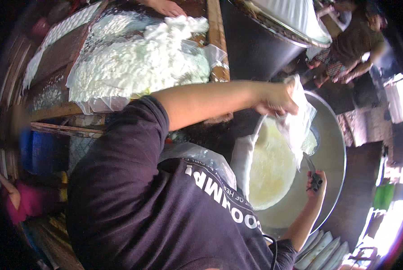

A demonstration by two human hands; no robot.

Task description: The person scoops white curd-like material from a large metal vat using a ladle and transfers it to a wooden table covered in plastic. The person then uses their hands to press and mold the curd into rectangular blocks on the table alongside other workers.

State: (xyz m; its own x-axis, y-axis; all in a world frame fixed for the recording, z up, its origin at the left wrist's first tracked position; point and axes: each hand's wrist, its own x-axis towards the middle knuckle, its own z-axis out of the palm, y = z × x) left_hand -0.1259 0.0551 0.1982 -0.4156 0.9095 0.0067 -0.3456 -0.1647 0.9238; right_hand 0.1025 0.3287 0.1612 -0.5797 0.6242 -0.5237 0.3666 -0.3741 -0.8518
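In the head view, my left hand (278,100) is closed on a bunched white cloth (303,119) held up over a large round metal vat (344,166). The cloth hangs down into the vat. Below my right hand's level on the left, white cloth (242,164) edges a pale yellowish, wet-looking oval surface (271,166). My right hand (316,182) grips the dark handle of a metal ladle (309,163). The ladle's far end is partly hidden by the cloth, beside a pale, lumpy mass (309,143).
White curd-like lumps (134,58) cover a wooden-framed table (219,54) at upper left, where another person's hand (167,7) touches them. A big metal drum (269,40) stands behind the vat. Someone (354,40) is at upper right. White sacks (323,249) lie at lower right.
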